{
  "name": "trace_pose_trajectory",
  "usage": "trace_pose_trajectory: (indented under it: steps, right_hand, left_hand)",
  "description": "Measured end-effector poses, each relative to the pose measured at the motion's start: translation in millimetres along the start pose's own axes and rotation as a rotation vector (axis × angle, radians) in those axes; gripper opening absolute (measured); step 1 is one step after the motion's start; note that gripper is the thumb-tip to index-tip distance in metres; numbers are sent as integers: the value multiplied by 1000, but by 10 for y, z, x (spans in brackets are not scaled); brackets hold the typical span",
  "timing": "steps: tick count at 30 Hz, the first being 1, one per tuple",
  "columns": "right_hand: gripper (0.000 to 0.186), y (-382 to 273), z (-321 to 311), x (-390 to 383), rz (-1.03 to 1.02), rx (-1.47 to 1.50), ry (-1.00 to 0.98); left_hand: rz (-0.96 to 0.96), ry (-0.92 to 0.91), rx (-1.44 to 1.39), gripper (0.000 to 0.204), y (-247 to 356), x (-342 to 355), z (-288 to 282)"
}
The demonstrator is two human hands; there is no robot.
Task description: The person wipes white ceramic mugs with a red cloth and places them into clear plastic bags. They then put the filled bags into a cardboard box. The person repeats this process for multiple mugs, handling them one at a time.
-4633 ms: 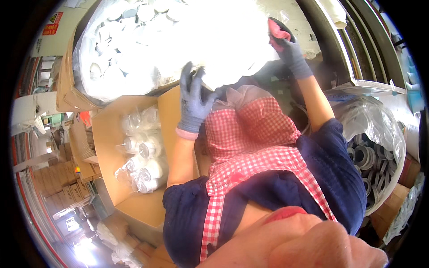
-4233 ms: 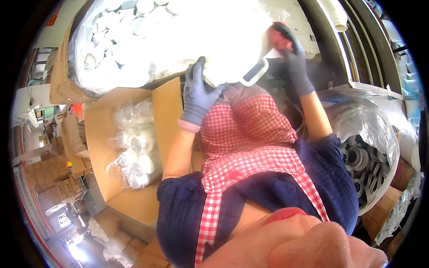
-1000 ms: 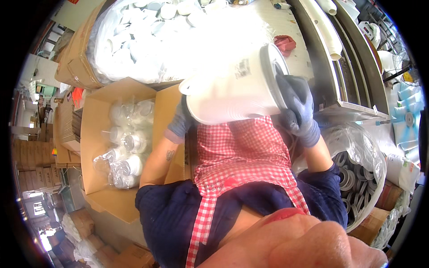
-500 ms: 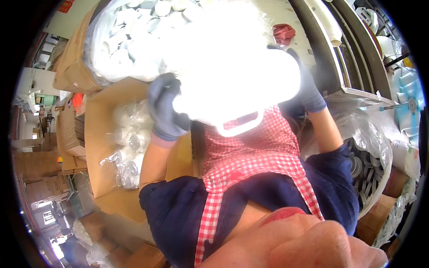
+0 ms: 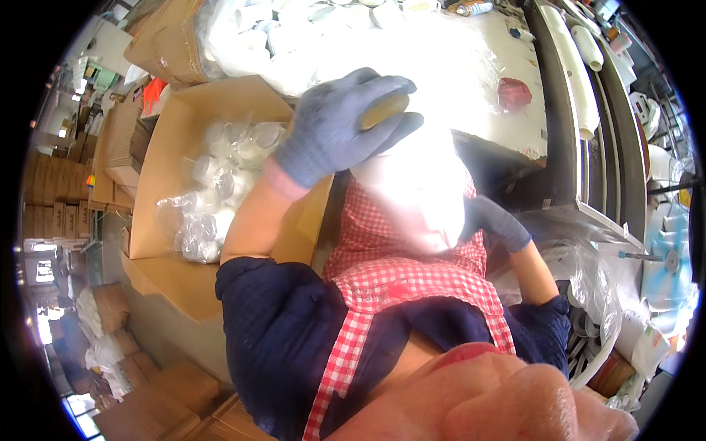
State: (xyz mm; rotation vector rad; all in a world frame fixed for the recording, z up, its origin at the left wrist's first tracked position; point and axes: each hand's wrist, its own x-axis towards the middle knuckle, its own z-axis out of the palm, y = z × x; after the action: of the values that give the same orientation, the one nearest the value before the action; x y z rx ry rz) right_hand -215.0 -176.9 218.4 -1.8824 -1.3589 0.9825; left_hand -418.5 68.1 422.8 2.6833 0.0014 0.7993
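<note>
My left hand [image 5: 342, 126], in a grey glove, curls its fingers around a yellowish-brown rounded piece [image 5: 385, 112], whose kind I cannot make out. That hand is raised beside the upper part of a white plastic container [image 5: 423, 198], which stands out against my apron and is washed out by glare. My right hand [image 5: 496, 222], also gloved, grips the container's lower right side, with its fingertips partly hidden behind it. Whether the yellowish-brown piece touches the container is lost in the brightness.
An open cardboard box [image 5: 165, 220] at the left holds bagged white containers [image 5: 213, 198]. Behind it is a carton [image 5: 165, 44] lined with plastic and full of white parts. A red cloth [image 5: 513, 95] lies on the worktable [image 5: 526, 136]. Metal shelving [image 5: 562, 173] edges the right.
My left hand has left the container, moved up and right, and now holds the yellowish-brown piece. My right hand has come down, and the container has turned and lowered toward my apron.
</note>
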Motion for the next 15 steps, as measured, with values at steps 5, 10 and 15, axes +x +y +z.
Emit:
trace_pose_trajectory:
  steps: [5,10,15]
  right_hand:
    - [23,-488,-662,384,-72,220,81]
    - [24,-669,-1427,1985,-420,40,346]
    - [22,-672,-1877,3525,-457,-233,442]
  left_hand:
    - [-474,-593,58,52,-512,146,901]
    - [-474,-673,49,52,-801,141,1254]
    - [-70,-732,-480,50,-1107,-27,911]
